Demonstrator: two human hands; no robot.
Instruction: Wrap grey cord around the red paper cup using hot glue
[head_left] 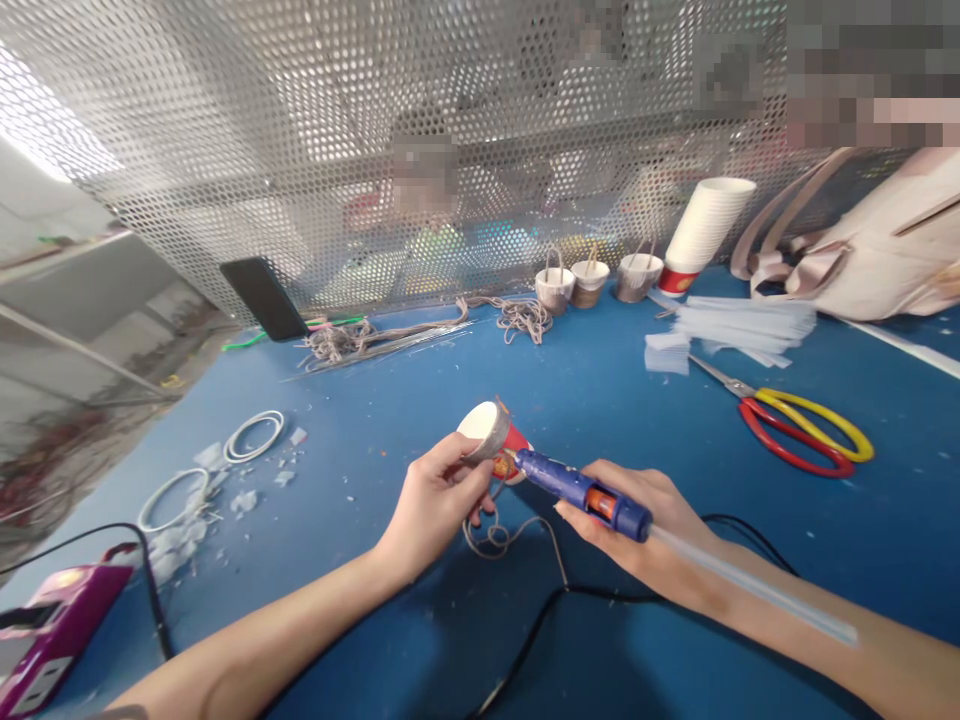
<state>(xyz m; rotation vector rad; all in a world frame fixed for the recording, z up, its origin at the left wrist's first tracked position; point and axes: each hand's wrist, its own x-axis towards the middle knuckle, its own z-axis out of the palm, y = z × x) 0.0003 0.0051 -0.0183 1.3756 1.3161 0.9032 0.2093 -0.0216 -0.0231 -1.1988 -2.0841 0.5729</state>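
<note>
Paper cup fills the left hand's grip; glue gun, the right's.

We're at a craft workbench in what looks like a small workshop, a blue tabletop spread with handwork gear: a blue glue gun in use, red-and-yellow scissors, bundles of grey cord, a stack of paper cups and little cord-wrapped cups lined up; a purple power strip sits at the near left, and a perforated metal screen rises behind, with people visible through it
</note>
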